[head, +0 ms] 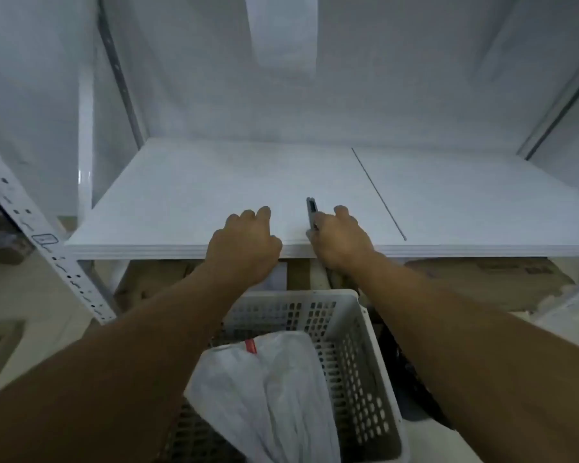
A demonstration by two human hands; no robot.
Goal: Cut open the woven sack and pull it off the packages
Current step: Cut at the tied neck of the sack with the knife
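A grey utility knife [311, 212] lies on the white shelf board [188, 195], pointing away from me. My right hand [340, 237] rests at the shelf's front edge with its fingers curled around the knife's near end. My left hand [244, 243] sits beside it on the shelf edge, fingers curled loosely and holding nothing. Below my arms, a white woven sack [268, 396] with a red label lies crumpled inside a grey perforated plastic crate [355, 355].
A slotted white metal upright [30, 228] slants at the left. A thin seam [378, 193] splits the shelf board on the right. Cardboard boxes [502, 279] sit under the shelf. White walls close the back and sides.
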